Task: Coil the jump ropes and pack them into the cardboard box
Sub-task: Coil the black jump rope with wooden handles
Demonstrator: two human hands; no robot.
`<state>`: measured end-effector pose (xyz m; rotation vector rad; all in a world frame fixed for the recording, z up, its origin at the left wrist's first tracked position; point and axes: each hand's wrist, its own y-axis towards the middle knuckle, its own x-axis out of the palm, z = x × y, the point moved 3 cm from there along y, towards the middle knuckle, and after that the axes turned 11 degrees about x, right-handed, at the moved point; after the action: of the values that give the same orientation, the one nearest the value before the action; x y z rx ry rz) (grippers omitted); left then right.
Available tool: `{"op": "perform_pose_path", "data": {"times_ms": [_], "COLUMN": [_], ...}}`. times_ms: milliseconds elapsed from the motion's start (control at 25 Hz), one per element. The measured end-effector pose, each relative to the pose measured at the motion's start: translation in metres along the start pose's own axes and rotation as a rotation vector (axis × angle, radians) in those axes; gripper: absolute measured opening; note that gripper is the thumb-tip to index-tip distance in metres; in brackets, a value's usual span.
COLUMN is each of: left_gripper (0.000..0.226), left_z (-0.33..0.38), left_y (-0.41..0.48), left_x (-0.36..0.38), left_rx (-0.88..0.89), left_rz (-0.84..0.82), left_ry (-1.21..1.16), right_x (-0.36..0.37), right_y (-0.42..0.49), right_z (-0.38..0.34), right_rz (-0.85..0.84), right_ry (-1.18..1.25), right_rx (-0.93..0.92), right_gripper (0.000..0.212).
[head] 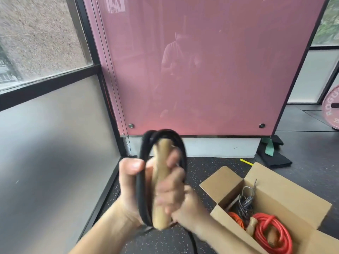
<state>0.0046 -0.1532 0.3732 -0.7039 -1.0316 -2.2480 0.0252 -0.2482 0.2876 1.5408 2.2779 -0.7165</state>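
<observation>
Black jump rope point(146, 180), coiled, wooden handle point(160, 182): gripped by left hand point(131, 182) and right hand point(174, 191) together. Cardboard box point(293, 200): 1 red rope point(269, 230).

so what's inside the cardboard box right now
a thick red coiled rope with a wooden handle, a thinner orange rope and a grey wire rope lie in the cardboard box. the ropes and near wall cover its bottom, so anything underneath is hidden.

Floor point(201, 167): dark speckled rubber.
Cardboard box point(286, 197): flaps open, resting on it.
Yellow strip point(246, 162): just behind the box.
Black cloth point(275, 158): behind the box, green strap point(269, 149) on top.
Weight plate point(332, 109): upright, well beyond the box.
</observation>
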Motion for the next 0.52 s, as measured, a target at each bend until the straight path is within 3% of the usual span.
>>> {"op": "perform_pose_path", "data": {"times_ms": [40, 200, 280, 400, 520], "left_gripper": [0.046, 0.052, 0.059, 0.048, 0.042], "left_z": [0.014, 0.067, 0.087, 0.107, 0.103], "left_y": [-0.001, -0.017, -0.025, -0.044, -0.049], "left_x": [-0.008, -0.039, -0.052, -0.073, -0.079], "left_rx": [0.115, 0.49, 0.59, 0.602, 0.287], "left_rz": [0.048, 0.438, 0.692, 0.903, 0.939], "left_ry": [0.038, 0.337, 0.473, 0.856, 1.615], "right_x": [0.014, 0.04, 0.027, 0.001, -0.016], "right_y": [-0.002, -0.019, -0.015, -0.006, -0.008], "right_z": [0.0, -0.013, -0.019, -0.017, -0.018], "right_rz": [-0.026, -0.262, -0.191, 0.021, 0.295], "right_ry": [0.014, 0.122, -0.013, -0.416, -0.717], "right_rx": [0.015, 0.012, 0.016, 0.035, -0.184], "right_gripper": [0.005, 0.024, 0.018, 0.005, 0.02]}}
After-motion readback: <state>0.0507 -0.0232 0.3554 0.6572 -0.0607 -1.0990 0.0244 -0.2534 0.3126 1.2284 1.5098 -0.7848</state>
